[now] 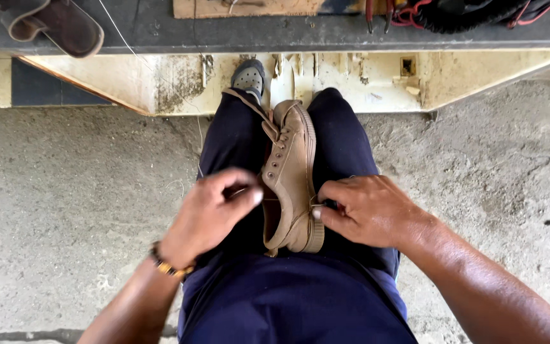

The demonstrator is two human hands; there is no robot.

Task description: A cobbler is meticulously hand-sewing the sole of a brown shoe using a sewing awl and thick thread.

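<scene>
The tan lace-up shoe (pixel 291 175) stands on edge between my thighs, toe pointing away from me, heel toward my body, its opening and rows of eyelets turned to my left. The upper is plain tan canvas with a matching rubber sole along its right side, and the tongue hangs loose.

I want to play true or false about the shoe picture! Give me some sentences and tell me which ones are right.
1. The tan shoe is squeezed between the person's knees. True.
2. The shoe has bright red laces tied in a bow. False: its lace holes look empty.
3. The right hand touches the shoe near its heel. True.
4. The left hand has a beaded bracelet on its wrist. True.
5. The person sits on green grass. False: the floor is rough grey concrete.
6. A brown shoe lies on the bench, top left. True.
</scene>
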